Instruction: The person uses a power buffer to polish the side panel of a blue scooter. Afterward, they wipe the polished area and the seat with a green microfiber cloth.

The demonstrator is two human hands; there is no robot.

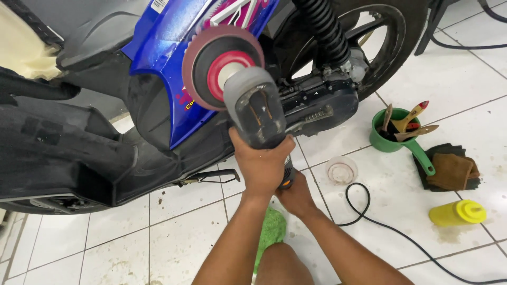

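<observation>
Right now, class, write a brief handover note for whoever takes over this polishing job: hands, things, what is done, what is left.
Left hand grips the polisher on top; right hand holds its handle from below.
The polisher's pad is against the scooter's blue side panel.
A green cup of brushes, brown cloths and a yellow bottle are on the tiled floor.
How much of the panel is polished cannot be told.

The scooter (158,105) filled the upper left of the frame, its rear wheel (393,47) at upper centre. The polisher (248,89) sat at centre against its side panel. At right, on the floor (158,221), the pot of brushes (393,132) stood above the cloths (451,169), and the squeeze bottle (457,212) lay below them.
</observation>
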